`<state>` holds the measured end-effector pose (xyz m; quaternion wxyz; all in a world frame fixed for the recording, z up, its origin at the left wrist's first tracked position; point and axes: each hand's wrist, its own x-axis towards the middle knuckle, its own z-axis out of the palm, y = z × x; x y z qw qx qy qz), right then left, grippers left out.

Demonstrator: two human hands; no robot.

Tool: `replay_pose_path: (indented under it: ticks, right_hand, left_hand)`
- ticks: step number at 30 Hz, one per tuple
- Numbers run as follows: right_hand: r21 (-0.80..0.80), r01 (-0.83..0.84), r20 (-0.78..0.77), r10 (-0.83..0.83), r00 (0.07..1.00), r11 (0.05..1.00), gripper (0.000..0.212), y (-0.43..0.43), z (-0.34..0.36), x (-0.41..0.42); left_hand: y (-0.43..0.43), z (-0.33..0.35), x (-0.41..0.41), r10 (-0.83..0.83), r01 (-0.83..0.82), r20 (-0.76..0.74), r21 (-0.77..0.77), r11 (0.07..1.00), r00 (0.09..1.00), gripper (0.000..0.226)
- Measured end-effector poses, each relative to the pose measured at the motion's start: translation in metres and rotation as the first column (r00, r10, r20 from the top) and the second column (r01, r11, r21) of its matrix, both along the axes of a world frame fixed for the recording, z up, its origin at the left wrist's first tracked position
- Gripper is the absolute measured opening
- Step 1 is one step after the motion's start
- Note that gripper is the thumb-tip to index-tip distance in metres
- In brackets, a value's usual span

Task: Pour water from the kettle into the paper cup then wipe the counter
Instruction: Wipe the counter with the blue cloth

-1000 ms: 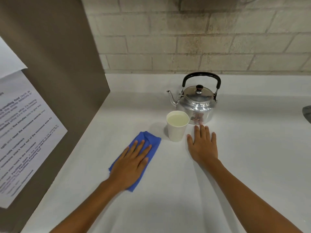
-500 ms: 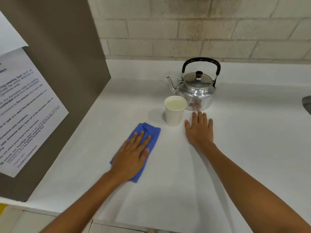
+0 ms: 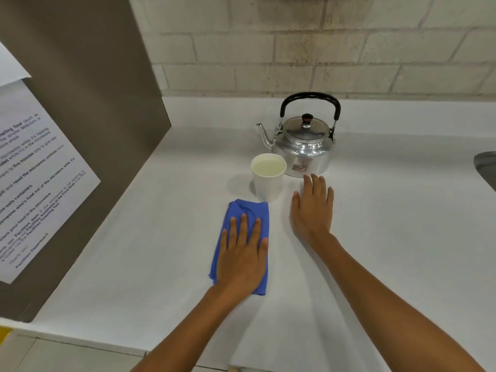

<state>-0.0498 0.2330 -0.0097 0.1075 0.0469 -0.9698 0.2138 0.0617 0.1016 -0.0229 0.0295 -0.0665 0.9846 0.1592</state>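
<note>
A shiny metal kettle (image 3: 303, 149) with a black handle stands upright at the back of the white counter (image 3: 389, 224). Just in front of its spout side stands a white paper cup (image 3: 268, 183) filled with water. A blue cloth (image 3: 248, 210) lies flat on the counter right below the cup. My left hand (image 3: 241, 256) presses flat on the cloth, fingers spread. My right hand (image 3: 312, 208) rests flat on the bare counter beside the cup, fingertips close to the kettle's base, holding nothing.
A brown panel (image 3: 102, 130) with a printed paper notice (image 3: 32, 183) walls off the left side. A brick wall (image 3: 322, 44) runs behind the counter. A grey sink edge (image 3: 487, 165) shows at the far right. The counter's front edge and floor tiles lie below.
My left hand has slid the blue cloth to the right, toward the cup, and turned it straighter. The right hand has stayed flat in place. The camera has tilted.
</note>
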Motion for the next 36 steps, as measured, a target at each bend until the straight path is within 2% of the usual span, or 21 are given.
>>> replay_pose_path:
  ticks: [2, 3, 5, 8, 13, 17, 21, 23, 25, 27, 30, 31, 34, 36]
  right_hand:
    - [-0.099, -0.086, -0.166, 0.068, 0.984, 0.991, 0.042, -0.012, 0.009, 0.028]
    - [-0.135, -0.158, -0.211, 0.128, 0.969, 0.978, 0.04, -0.022, 0.012, 0.044]
    - [-0.124, -0.315, -0.19, 0.289, 0.938, 0.941, 0.038, -0.047, 0.012, 0.075]
    - [-0.019, -0.431, -0.029, 0.43, 0.902, 0.902, 0.046, -0.082, 0.009, 0.094]
    - [0.131, -0.348, 0.159, 0.326, 0.932, 0.928, 0.059, -0.108, -0.002, 0.095]
    - [0.197, -0.291, 0.187, 0.255, 0.949, 0.936, 0.059, -0.122, -0.009, 0.109]
    - [0.195, -0.457, 0.174, 0.428, 0.887, 0.868, 0.056, -0.117, -0.011, 0.125]
    - [0.161, -0.466, 0.127, 0.45, 0.884, 0.87, 0.056, -0.089, -0.014, 0.13]
    - [0.156, -0.366, 0.099, 0.354, 0.93, 0.917, 0.057, -0.052, -0.016, 0.123]
    - [0.19, -0.219, 0.133, 0.195, 0.972, 0.957, 0.054, -0.028, -0.015, 0.105]
    - [0.185, -0.102, 0.149, 0.074, 0.986, 0.977, 0.056, -0.039, -0.009, 0.085]
    - [0.197, -0.136, 0.148, 0.108, 0.983, 0.971, 0.056, -0.048, -0.01, 0.087]
    - [0.186, -0.366, 0.141, 0.344, 0.928, 0.912, 0.057, -0.051, -0.018, 0.111]
    - [0.134, -0.38, 0.113, 0.367, 0.923, 0.915, 0.057, -0.021, -0.019, 0.115]
  left_hand:
    - [-0.02, 0.013, -0.004, 0.039, -0.026, -0.046, 0.24, 0.97, 0.998, 0.05]
    - [-0.034, 0.017, -0.007, 0.06, -0.027, -0.102, 0.298, 0.954, 0.993, 0.048]
    - [-0.065, 0.02, -0.015, 0.068, -0.026, -0.189, 0.216, 0.976, 0.98, 0.046]
    - [-0.104, 0.008, -0.023, 0.077, -0.076, -0.153, 0.012, 0.997, 0.985, 0.047]
    - [-0.116, -0.007, -0.026, 0.054, -0.062, -0.11, -0.07, 0.996, 0.992, 0.05]
    - [-0.117, -0.01, -0.027, 0.045, -0.053, -0.096, -0.078, 0.996, 0.994, 0.05]
    - [-0.121, -0.011, -0.026, 0.023, -0.03, -0.108, -0.063, 0.998, 0.994, 0.05]
    - [-0.12, -0.011, -0.025, 0.026, -0.034, -0.133, -0.057, 0.998, 0.991, 0.05]
    - [-0.12, -0.011, -0.026, 0.029, -0.038, -0.132, -0.064, 0.997, 0.991, 0.05]
    - [-0.119, -0.01, -0.026, 0.029, -0.037, -0.124, -0.068, 0.997, 0.992, 0.05]
    - [-0.117, -0.008, -0.026, 0.031, -0.038, -0.123, -0.059, 0.998, 0.992, 0.05]
    - [-0.117, -0.008, -0.025, 0.03, -0.037, -0.12, -0.056, 0.998, 0.992, 0.05]
    - [-0.119, -0.008, -0.025, 0.02, -0.027, -0.112, -0.064, 0.998, 0.994, 0.05]
    - [-0.12, -0.009, -0.025, 0.025, -0.033, -0.109, -0.068, 0.997, 0.994, 0.05]
